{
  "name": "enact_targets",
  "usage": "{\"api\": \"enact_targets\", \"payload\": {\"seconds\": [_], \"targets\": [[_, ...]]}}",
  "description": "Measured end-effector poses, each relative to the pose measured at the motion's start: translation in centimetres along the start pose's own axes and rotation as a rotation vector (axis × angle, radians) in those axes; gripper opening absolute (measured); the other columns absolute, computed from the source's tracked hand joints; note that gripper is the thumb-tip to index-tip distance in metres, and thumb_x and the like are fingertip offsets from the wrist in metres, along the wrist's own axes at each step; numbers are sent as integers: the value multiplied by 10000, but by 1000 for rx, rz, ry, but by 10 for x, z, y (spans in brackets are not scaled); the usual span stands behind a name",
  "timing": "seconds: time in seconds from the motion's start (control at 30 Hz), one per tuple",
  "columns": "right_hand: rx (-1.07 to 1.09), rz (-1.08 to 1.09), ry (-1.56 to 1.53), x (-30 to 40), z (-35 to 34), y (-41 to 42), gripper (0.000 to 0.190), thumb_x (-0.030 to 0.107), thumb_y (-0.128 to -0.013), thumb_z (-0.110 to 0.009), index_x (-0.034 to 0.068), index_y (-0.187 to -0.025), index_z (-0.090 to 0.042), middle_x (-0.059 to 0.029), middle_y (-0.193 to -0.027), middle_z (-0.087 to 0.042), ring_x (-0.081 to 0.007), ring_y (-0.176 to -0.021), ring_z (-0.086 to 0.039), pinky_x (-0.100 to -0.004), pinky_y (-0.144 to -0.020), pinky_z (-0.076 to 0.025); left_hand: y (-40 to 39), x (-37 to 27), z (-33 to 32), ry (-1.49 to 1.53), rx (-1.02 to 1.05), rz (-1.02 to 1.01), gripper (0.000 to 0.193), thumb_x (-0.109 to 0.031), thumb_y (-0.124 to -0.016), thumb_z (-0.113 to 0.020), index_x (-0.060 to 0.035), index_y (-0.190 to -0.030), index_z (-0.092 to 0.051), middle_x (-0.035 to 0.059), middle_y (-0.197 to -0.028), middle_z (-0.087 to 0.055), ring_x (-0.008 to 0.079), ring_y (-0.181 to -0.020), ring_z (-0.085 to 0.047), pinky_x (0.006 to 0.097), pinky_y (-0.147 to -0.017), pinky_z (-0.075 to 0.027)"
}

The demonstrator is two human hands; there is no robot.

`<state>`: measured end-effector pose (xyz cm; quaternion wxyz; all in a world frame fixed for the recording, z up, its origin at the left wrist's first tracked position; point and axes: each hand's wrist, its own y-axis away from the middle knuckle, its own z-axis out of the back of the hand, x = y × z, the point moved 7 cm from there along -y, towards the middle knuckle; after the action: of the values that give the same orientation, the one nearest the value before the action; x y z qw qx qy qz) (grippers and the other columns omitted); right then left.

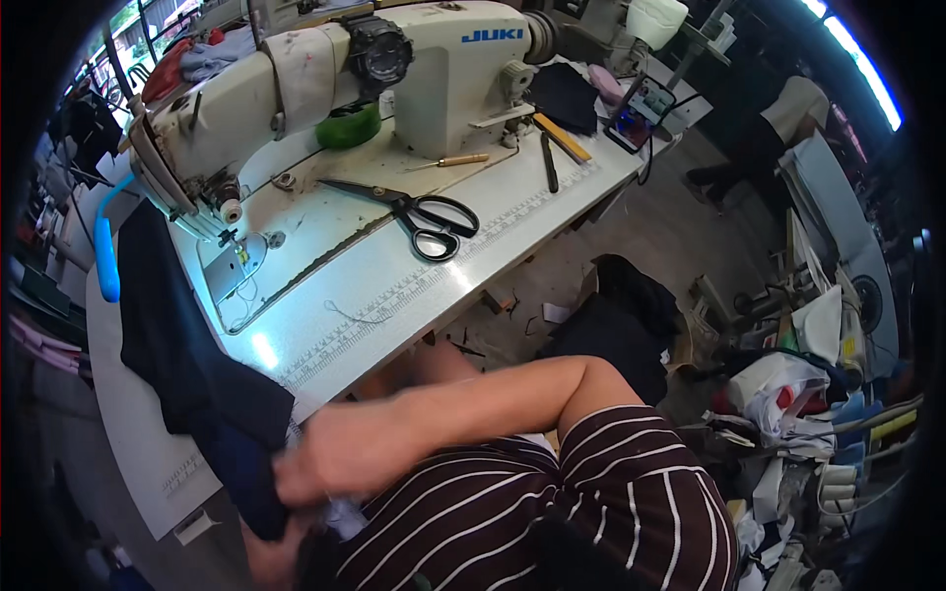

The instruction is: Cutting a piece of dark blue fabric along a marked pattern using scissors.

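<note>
A piece of dark navy cloth (214,384) hangs over the left front of the sewing table (414,295). My left hand (273,554), low in the picture and partly covered, grips the cloth's lower end from beneath. Across my body reaches my right arm; my right hand (329,458) is motion-blurred at the right edge of the cloth, its fingers touching or very close to it. Whether those fingers pinch anything is not clear. A crumpled pale piece of fabric (346,517) shows just below the right hand.
A JUKI sewing machine (443,74) stands on the table. Fabric shears (436,221), an awl (462,159), a black pen-like tool (548,162) and a propped phone (641,114) lie around it. Dark fabric (613,332) is heaped below. Another person (783,125) bends at far right.
</note>
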<state>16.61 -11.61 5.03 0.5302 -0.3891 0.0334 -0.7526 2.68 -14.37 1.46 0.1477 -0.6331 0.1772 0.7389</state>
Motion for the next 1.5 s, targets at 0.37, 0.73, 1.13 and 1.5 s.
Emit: {"api": "enact_targets", "payload": {"seconds": [0.37, 0.73, 1.13, 1.5], "targets": [[-484, 144, 228, 45, 37, 5, 326, 154, -670, -641, 87, -977, -554, -114, -940, -538, -243, -615, -535, -318, -499, -458, -9, 61, 29, 285, -943, 225, 561, -440, -938, -488, 12, -1270, -452, 99, -1190, -547, 222, -1043, -562, 346, -934, -430], [-522, 123, 584, 27, 36, 25, 335, 156, -742, -566, 79, -1068, -567, -62, -970, -554, -159, -709, -520, -222, -462, -386, -1, 7, 8, -134, -471, -376, 711, -504, -866, -541, 28, -1294, -343, 219, -1279, -433, 326, -1197, -437, 429, -1035, -353], [-508, 215, 417, 42, 38, 22, 203, 154, -753, -592, 65, -932, -559, -81, -979, -553, -181, -700, -525, -244, -465, -407, -21, -72, -1, -1061, -537, -796, 276, -237, -851, -570, -7, -1003, -585, 158, -1085, -590, 376, -1056, -557, 477, -931, -442], [-850, -303, 634, -36, 122, 34, 332, -49, -729, -669, 61, -1030, -582, -90, -912, -569, -178, -681, -537, -274, -575, -461, -64, -18, 15, -49, -240, -65, 164, -104, -865, -632, 21, -971, -633, 7, -832, -643, 55, -754, -565, 226, -682, -472]]}}
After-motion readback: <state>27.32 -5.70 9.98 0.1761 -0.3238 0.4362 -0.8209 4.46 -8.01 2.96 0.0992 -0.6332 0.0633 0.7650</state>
